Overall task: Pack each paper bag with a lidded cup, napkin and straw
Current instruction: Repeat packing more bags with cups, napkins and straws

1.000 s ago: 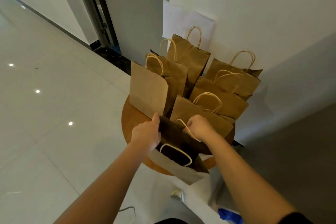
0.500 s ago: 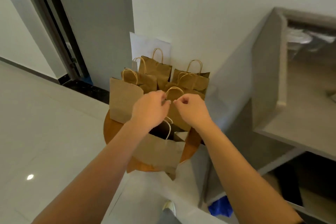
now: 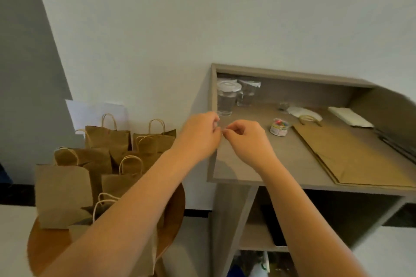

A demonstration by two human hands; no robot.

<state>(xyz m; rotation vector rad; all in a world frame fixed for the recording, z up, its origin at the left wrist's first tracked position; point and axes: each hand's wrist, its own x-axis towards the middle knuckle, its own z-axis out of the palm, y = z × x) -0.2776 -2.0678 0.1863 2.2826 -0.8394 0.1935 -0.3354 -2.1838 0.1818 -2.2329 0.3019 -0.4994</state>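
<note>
Both hands raised together over the left edge of the grey worktop [image 3: 281, 159]. Left hand [image 3: 200, 132] and right hand [image 3: 245, 139] with fingers curled, fingertips nearly meeting; whether either grip pinches something small between them cannot be told. Packed paper bags [image 3: 108, 139] stand upright in a cluster on the round wooden table [image 3: 51, 243], lower left, against the wall. On the worktop: two clear lidded cups [image 3: 226, 99] in the back left corner, flat paper bags [image 3: 351, 157] stacked at right, white napkins [image 3: 349, 116] behind them, a small round tin [image 3: 279, 127] near the right hand. Dark straws [image 3: 398, 145] along the right edge, too blurred to be certain
</note>
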